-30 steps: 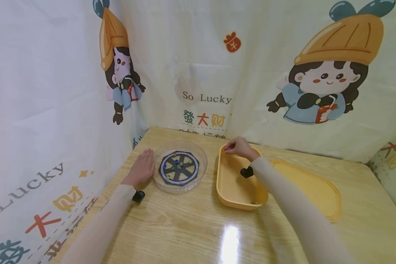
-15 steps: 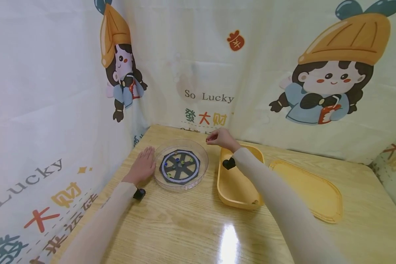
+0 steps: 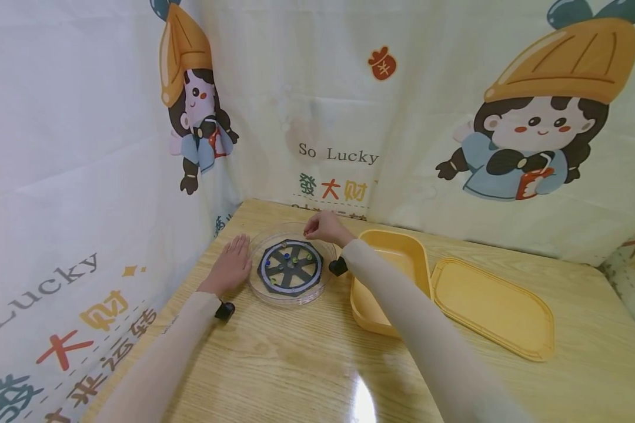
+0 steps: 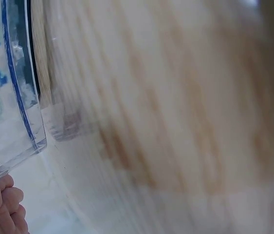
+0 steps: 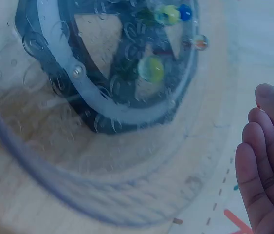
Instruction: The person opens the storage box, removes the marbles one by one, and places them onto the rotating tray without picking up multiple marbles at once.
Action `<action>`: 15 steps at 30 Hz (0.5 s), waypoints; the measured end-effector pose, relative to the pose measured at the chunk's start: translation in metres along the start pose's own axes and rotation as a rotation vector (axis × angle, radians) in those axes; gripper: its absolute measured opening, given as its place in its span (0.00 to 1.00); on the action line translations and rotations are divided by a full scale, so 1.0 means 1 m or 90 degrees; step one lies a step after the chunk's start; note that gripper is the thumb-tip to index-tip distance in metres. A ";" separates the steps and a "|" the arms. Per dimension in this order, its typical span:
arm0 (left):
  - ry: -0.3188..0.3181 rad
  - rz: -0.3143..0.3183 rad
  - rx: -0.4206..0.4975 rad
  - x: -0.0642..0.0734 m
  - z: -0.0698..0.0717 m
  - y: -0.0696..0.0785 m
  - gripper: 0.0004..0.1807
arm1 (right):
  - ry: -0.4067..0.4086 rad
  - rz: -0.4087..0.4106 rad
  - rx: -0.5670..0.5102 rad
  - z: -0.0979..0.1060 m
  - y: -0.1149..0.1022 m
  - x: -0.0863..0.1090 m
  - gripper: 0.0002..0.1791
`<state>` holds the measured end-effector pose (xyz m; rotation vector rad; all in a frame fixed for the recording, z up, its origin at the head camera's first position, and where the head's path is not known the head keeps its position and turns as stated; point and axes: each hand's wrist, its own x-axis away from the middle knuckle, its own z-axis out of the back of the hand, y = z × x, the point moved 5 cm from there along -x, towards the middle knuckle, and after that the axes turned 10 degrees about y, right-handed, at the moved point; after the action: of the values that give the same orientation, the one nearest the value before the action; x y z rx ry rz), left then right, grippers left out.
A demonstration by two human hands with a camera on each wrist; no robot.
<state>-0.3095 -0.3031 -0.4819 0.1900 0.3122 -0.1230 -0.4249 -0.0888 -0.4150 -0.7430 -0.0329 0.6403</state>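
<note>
A round clear dish (image 3: 296, 301) stands on the table. Within its outline shows a dark octagonal piece (image 3: 275, 284) with spokes and a pale ring. Several glass marbles lie there, among them a blue marble (image 5: 185, 12) and a yellow-green marble (image 5: 151, 69). My right hand (image 3: 325, 227) is over the dish's far right rim, thumb and forefinger pinching a small red thing (image 5: 259, 104), mostly hidden by the fingertips. My left hand (image 3: 227, 268) lies with straight fingers along the dish's left side, close against the wall.
To the dish's right stands a deep yellow tray (image 3: 361, 314), partly under my right forearm. A flat yellow lid (image 3: 494, 308) lies further right. Printed cloth (image 3: 275, 117) hangs behind and to the left of the wooden table (image 3: 275, 364).
My right hand has come up out of the yellow tray and moved left to the dish, carrying the small red thing. The left hand has stayed beside the dish.
</note>
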 end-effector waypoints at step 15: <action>0.007 -0.004 0.010 0.001 0.000 0.002 0.32 | -0.057 -0.022 0.039 -0.029 0.005 -0.007 0.03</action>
<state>-0.3077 -0.3009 -0.4817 0.2053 0.3230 -0.1307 -0.4254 -0.1079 -0.4383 -0.6524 -0.1073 0.6385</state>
